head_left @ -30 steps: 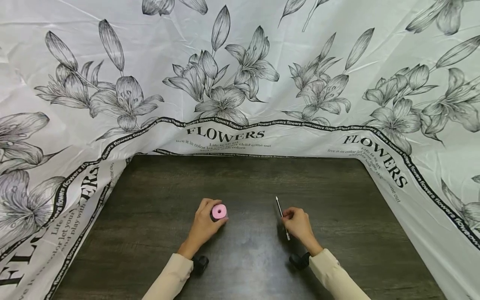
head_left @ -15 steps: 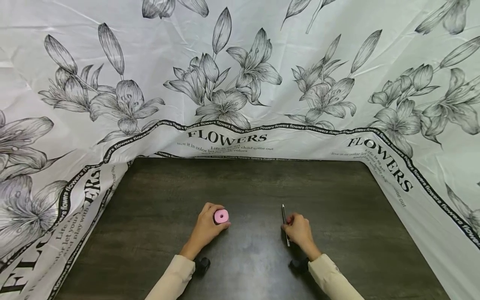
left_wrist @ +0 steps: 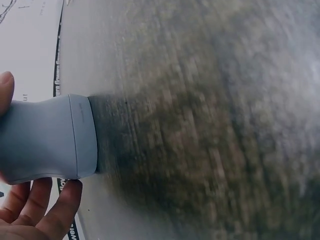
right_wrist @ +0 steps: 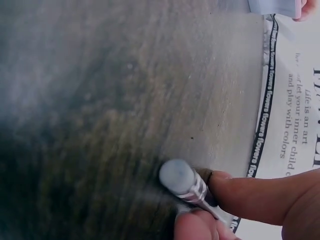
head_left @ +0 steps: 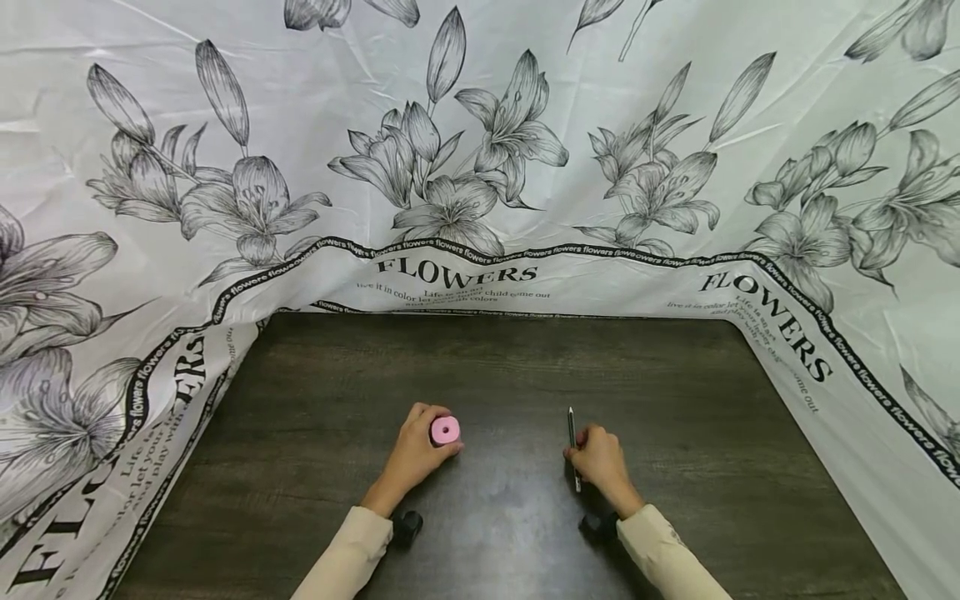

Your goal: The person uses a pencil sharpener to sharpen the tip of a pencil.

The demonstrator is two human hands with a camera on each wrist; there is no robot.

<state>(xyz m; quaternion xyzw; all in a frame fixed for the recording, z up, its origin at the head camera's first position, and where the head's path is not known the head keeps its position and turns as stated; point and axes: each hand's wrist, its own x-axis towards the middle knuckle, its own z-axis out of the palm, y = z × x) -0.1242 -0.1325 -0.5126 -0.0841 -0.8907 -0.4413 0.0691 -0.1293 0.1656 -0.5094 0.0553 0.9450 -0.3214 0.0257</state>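
My left hand (head_left: 415,450) grips a pencil sharpener (head_left: 446,430) with a pink top and a round hole in its middle. In the left wrist view the sharpener's smooth grey-blue body (left_wrist: 45,140) narrows at the waist, and its base meets the table. Fingertips and thumb press it from opposite sides. To the right, my right hand (head_left: 600,460) pinches a slim dark pencil (head_left: 572,425) between thumb and fingers, its tip pointing away from me. The right wrist view shows the pencil's white eraser (right_wrist: 178,176) and metal band close up. Sharpener and pencil are apart.
Both hands work over a dark wood-grain table (head_left: 495,358). A white cloth (head_left: 420,100) printed with lilies and lettering hangs behind it and along both sides. Dark wrist cameras sit under each wrist, the left camera (head_left: 407,528) just above the table.
The pencil has shifted slightly right and nearer, and now lies straighter along the forward direction. The sharpener stays in my left hand; the whole head view has shifted a little.
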